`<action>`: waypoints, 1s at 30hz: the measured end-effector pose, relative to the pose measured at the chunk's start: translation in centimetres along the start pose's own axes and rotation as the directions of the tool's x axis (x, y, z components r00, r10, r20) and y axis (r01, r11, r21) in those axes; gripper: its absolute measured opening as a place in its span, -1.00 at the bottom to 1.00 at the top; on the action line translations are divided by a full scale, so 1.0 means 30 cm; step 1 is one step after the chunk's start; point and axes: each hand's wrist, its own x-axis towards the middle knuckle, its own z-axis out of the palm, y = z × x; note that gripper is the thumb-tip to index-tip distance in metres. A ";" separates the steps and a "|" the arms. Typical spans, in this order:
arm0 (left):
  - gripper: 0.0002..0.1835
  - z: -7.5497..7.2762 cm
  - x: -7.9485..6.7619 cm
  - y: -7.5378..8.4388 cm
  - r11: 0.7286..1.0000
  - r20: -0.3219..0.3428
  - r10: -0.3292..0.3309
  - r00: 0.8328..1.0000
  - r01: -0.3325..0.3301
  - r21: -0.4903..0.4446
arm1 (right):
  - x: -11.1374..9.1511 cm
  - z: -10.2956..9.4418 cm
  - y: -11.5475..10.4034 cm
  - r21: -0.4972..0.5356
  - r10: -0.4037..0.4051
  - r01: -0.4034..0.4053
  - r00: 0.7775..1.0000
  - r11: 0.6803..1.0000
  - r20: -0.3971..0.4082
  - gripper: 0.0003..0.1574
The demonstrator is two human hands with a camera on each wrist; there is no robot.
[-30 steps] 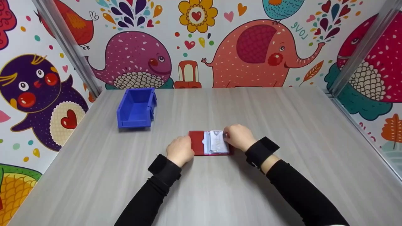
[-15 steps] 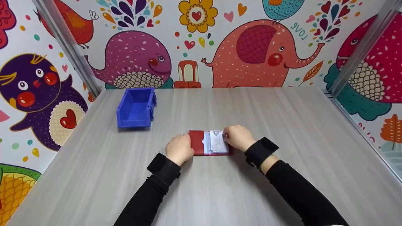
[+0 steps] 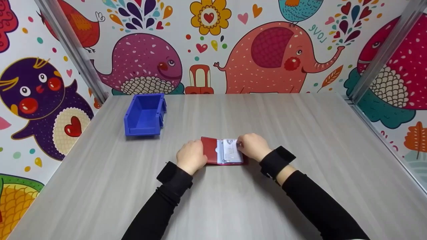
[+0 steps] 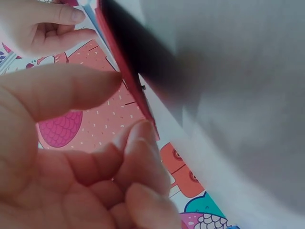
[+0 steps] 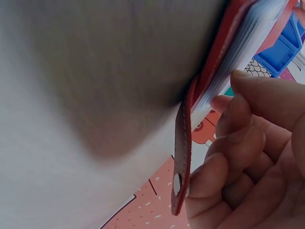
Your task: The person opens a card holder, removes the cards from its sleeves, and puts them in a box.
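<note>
A red card holder point(image 3: 210, 151) lies spread open on the table, its left cover tilted slightly up. Clear plastic sleeves point(image 3: 232, 151) with a pale card showing lie on its right side. My left hand point(image 3: 191, 156) pinches the left cover's outer edge between thumb and fingers, as the left wrist view shows. At the right edge, my right hand point(image 3: 255, 146) has curled fingers, with thumb and forefinger on the sleeves. A red strap point(image 5: 182, 152) with a metal snap hangs off the holder beside those fingers in the right wrist view.
A blue plastic bin point(image 3: 144, 115) stands at the back left of the pale wood-grain table point(image 3: 293, 113). Walls with cartoon animals point(image 3: 267, 56) close off the back and sides, with metal posts point(image 3: 383, 50) at the corners.
The holder's left cover has risen slightly off the table in my left hand. My right hand has stayed in place at the sleeves.
</note>
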 end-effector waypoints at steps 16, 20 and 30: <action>-0.69 -0.012 0.002 0.013 1.000 -0.032 0.019 0.999 -0.018 0.016 | -0.002 -0.001 -0.003 0.009 0.018 -0.018 1.000 1.000 0.010 -0.83; -0.68 -0.013 0.002 0.020 1.000 -0.049 0.028 0.998 -0.027 0.016 | -0.002 -0.002 -0.004 0.008 0.016 -0.016 1.000 1.000 0.006 -0.84; -0.76 -0.016 0.008 0.078 0.996 -0.146 0.089 0.985 -0.087 0.021 | -0.002 -0.004 -0.008 0.015 0.042 -0.043 0.999 0.999 0.016 -0.82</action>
